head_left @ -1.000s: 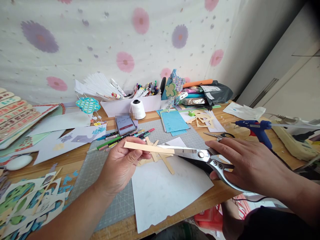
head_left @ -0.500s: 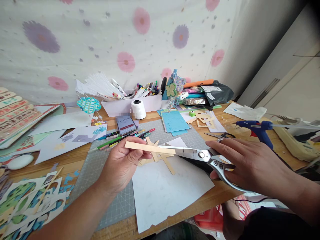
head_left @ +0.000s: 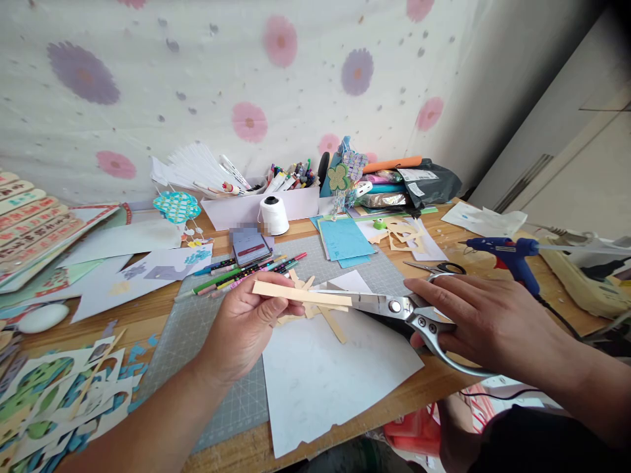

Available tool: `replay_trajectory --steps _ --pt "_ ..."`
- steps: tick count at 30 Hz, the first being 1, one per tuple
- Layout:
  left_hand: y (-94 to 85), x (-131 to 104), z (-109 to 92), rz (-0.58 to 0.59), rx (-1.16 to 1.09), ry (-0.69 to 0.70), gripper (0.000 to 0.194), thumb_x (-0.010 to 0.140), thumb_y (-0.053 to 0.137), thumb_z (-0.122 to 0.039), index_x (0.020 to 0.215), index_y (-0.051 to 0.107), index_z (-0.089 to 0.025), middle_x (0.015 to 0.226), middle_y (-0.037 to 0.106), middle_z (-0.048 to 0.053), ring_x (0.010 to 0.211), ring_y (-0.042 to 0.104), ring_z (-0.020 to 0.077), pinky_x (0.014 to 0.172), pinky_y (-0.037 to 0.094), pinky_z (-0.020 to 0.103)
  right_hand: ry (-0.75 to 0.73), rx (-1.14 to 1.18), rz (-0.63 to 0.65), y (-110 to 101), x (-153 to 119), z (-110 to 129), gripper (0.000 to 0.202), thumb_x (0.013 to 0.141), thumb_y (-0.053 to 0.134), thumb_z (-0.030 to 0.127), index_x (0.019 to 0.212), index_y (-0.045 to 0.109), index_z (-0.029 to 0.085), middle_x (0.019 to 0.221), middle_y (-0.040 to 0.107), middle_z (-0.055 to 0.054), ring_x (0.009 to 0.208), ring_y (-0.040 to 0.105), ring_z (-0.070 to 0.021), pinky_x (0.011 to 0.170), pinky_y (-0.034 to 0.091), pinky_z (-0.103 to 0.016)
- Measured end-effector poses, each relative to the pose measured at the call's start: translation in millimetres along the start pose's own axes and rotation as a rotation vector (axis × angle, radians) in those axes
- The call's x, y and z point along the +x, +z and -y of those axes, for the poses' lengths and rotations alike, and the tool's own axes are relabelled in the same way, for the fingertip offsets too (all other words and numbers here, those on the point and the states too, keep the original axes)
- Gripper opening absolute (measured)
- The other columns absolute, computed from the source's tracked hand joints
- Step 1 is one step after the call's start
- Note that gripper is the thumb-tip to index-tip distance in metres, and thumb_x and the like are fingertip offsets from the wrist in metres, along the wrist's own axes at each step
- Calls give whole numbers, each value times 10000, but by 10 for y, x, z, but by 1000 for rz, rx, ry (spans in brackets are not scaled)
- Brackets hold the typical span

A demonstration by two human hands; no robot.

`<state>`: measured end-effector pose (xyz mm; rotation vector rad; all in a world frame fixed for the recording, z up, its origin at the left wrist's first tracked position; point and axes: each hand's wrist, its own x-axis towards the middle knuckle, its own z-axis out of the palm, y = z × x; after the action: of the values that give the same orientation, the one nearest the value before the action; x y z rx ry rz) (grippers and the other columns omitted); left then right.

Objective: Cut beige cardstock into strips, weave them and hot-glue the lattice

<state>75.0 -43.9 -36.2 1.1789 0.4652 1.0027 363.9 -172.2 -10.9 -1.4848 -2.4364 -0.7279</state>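
My left hand (head_left: 246, 322) pinches a cream paper strip (head_left: 300, 294) by its left part, above the grey cutting mat (head_left: 231, 394). My right hand (head_left: 488, 322) grips the handles of large metal scissors (head_left: 401, 307). Their blades point left, slightly parted, and meet the right end of the strip. A thin sliver shows under the strip's edge there. Below lie several cut cream strips (head_left: 335, 325), partly hidden by my left hand, and a white paper sheet (head_left: 335, 381).
Felt pens (head_left: 231, 279) and a phone (head_left: 250, 246) lie behind my left hand, near a thread spool (head_left: 274, 215). Blue paper (head_left: 345, 238), small scissors (head_left: 436, 267) and a blue glue gun (head_left: 513, 253) are behind the right. Paper scraps (head_left: 64, 394) cover the left front.
My left hand and the strip have shifted slightly right, over more of the blades. The scissors have closed a little, and a sliver now shows below the strip's right end.
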Motion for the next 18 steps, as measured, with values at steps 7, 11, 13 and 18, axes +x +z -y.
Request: replay_trajectory --steps 7,11,13,18 --pt "7 -11 8 -22 -6 -16 185 707 852 -265 845 756 -188 708 728 16 643 688 129 671 588 230 43 3 34 14 21 27 358 789 559 228 1137 551 144 892 699 -98 672 659 -246 542 395 -334" --pt "-13 -14 39 -22 -15 -25 179 722 840 -258 865 758 -188 731 725 17 656 692 136 686 597 251 37 -10 20 37 33 27 366 788 559 229 1144 535 149 898 696 -96 655 658 -247 521 371 -334" --pt "-20 -10 49 -32 -11 -26 179 721 841 -256 864 759 -186 765 731 22 666 694 139 686 598 252 25 -22 24 45 32 17 344 801 518 194 1143 526 150 894 696 -96 657 661 -248 518 358 -333" --pt "-14 -2 60 -55 -66 -89 254 697 860 -289 898 760 -171 798 744 39 680 699 147 690 594 256 -18 -59 10 43 41 -3 302 850 439 145 1144 505 142 873 705 -90 643 663 -234 511 342 -327"
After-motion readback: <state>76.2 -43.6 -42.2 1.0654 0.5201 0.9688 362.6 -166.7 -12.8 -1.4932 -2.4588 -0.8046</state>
